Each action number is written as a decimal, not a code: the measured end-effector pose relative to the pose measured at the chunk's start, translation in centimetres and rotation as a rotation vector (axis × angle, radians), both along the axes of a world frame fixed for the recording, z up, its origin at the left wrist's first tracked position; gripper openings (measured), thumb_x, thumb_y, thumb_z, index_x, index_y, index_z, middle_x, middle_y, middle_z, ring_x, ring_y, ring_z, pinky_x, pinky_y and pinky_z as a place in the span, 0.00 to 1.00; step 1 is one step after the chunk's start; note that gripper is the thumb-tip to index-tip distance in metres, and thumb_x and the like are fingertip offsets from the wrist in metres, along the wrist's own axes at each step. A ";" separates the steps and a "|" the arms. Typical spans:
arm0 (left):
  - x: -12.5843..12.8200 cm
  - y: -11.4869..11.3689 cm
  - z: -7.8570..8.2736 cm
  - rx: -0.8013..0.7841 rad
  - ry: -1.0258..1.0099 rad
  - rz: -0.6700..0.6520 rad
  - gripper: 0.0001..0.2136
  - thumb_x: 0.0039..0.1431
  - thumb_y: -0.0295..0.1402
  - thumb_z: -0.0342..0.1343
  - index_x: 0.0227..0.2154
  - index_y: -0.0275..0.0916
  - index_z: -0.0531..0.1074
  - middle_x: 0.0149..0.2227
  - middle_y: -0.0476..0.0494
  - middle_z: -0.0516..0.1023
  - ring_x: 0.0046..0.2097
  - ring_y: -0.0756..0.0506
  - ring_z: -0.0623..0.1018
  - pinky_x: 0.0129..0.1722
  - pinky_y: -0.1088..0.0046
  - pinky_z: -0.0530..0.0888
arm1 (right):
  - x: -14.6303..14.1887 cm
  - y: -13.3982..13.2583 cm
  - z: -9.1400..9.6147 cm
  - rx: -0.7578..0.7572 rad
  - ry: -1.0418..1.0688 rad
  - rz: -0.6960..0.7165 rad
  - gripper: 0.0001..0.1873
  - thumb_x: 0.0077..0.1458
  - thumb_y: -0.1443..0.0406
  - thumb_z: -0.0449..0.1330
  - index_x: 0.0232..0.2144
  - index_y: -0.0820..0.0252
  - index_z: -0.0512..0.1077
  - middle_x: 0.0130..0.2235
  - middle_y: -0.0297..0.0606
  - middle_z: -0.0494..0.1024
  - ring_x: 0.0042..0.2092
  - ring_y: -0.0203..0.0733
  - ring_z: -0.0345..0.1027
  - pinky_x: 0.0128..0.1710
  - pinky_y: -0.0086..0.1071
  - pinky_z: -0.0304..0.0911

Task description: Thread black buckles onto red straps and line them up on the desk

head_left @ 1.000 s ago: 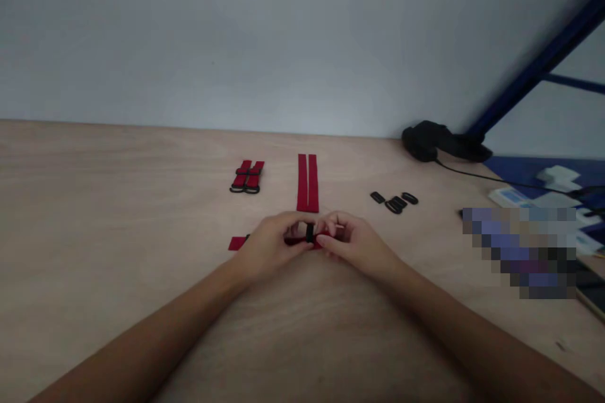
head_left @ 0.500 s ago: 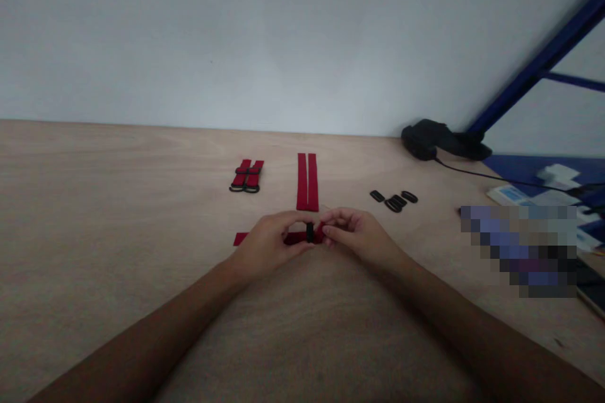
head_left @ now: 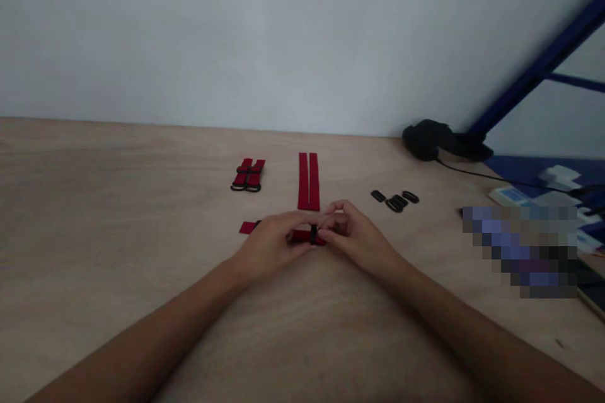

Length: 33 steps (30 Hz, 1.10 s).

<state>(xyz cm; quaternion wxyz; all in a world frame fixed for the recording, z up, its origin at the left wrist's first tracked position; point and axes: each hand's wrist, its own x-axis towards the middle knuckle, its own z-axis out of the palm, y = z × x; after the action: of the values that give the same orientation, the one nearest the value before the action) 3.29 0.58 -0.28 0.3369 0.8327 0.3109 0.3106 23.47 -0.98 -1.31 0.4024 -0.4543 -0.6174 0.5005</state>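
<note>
One flat red strap [head_left: 247, 227], small black buckle [head_left: 313, 235]

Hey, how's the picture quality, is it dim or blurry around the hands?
Head view: dim, flat light with no glare; slightly soft, so the black buckle on the red strap held by the left hand and right hand lacks detail; a pixelated block masks things at the right.

You are at a small assembly workshop bench: a bare plywood worktop [head_left: 94, 201] set against a plain grey wall [head_left: 236, 44]. Cut red webbing strips [head_left: 309, 181] and finished buckled pieces [head_left: 247, 175] lie in rows at centre frame, loose black sliders [head_left: 394, 200] to their right, and a blue steel frame [head_left: 534, 69] crosses the upper right.
</note>
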 end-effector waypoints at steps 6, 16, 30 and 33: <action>-0.2 0.2 -0.5 0.064 -0.006 -0.060 0.19 0.56 0.30 0.61 0.51 0.42 0.73 0.52 0.42 0.77 0.51 0.43 0.76 0.52 0.67 0.71 | 0.2 -0.2 0.2 -0.084 -0.047 0.008 0.08 0.46 0.64 0.65 0.29 0.60 0.71 0.30 0.34 0.78 0.33 0.39 0.72 0.36 0.33 0.67; -0.3 0.1 -0.2 0.066 0.059 -0.004 0.22 0.56 0.28 0.61 0.54 0.45 0.70 0.50 0.45 0.78 0.40 0.47 0.79 0.41 0.73 0.74 | -0.1 -0.2 0.0 0.027 -0.053 -0.017 0.10 0.50 0.65 0.62 0.35 0.57 0.65 0.34 0.33 0.77 0.30 0.35 0.71 0.29 0.28 0.66; -0.7 0.4 -0.4 0.071 0.099 0.014 0.18 0.58 0.30 0.59 0.52 0.44 0.72 0.37 0.47 0.80 0.33 0.50 0.76 0.35 0.77 0.71 | 0.1 -0.2 0.7 -0.196 0.017 0.056 0.10 0.51 0.60 0.62 0.30 0.62 0.70 0.25 0.34 0.77 0.27 0.35 0.72 0.32 0.31 0.66; -0.7 0.3 -0.5 0.104 0.135 -0.013 0.18 0.58 0.32 0.59 0.52 0.44 0.72 0.35 0.47 0.79 0.33 0.49 0.75 0.35 0.76 0.71 | 0.1 -0.3 0.8 -0.200 0.052 0.118 0.11 0.50 0.61 0.63 0.31 0.60 0.66 0.24 0.32 0.76 0.27 0.34 0.71 0.31 0.30 0.66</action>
<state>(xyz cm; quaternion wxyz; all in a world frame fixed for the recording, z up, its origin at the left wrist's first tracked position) 2.54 0.89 -0.74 0.2732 0.8701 0.3110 0.2674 23.55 -1.26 -0.55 0.3409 -0.4419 -0.5792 0.5941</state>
